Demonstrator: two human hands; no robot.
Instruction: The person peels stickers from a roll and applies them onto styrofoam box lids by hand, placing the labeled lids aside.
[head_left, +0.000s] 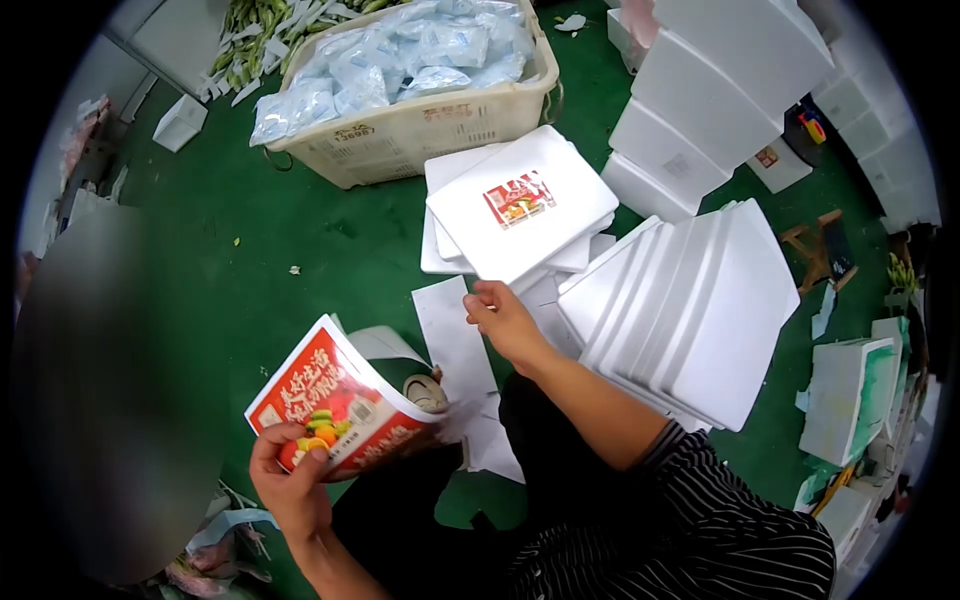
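Note:
My left hand (288,472) grips the lower edge of a stack of red fruit-printed label sheets (335,405), which bends and curls on its right side. My right hand (497,312) is just below the front corner of a white foam lid (535,205), its fingers loosely bent and a little apart, with nothing seen in them. Whether it touches the lid I cannot make out. A red label (519,199) with torn-looking white patches is on that lid, which rests on other lids. White paper sheets (453,330) lie below my right hand.
Stacked foam lids (690,310) lean at the right, with tall white foam boxes (690,90) behind. A large cream crate (400,140) holds bluish plastic packs (430,55). Green produce (255,45) lies at the back left on the green floor (290,230). A dark blurred shape fills the left.

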